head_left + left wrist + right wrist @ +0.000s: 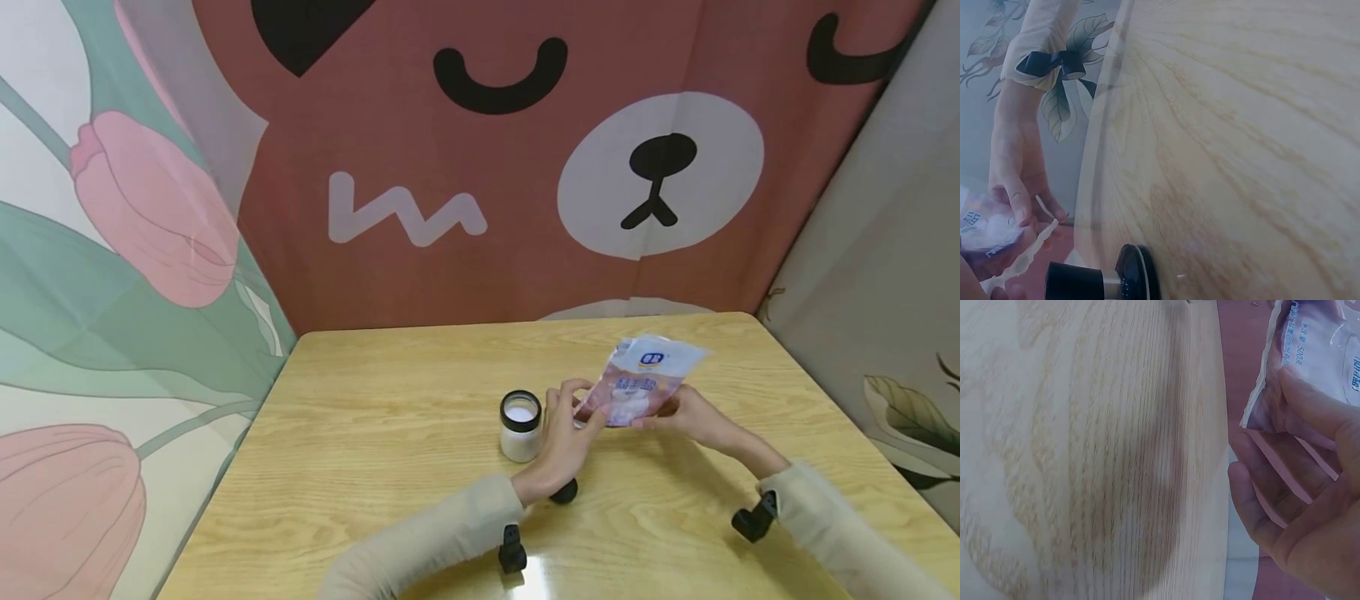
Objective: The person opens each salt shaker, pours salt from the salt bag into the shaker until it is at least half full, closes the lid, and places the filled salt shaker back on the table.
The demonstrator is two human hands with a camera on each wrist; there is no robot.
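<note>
A pink-and-white printed plastic bag, apparently a salt bag (637, 385), is held up above the table, its white upper end away from me. My left hand (564, 442) pinches its lower left corner between thumb and fingers. At the lower right corner my right hand (693, 417) grips the bag; the right wrist view shows the thumb (1313, 403) on the printed face. Just left of my left hand stands a glass jar (519, 442) with a black rim and white contents. A black knobbed lid (1135, 275) lies on the table, partly hidden by my left wrist in the head view.
The wooden table (390, 433) reaches back to a hanging cloth (420, 283) with a bear print. Patterned cloths also hang at the left and right. Each sleeve carries a small black wrist camera (512, 550).
</note>
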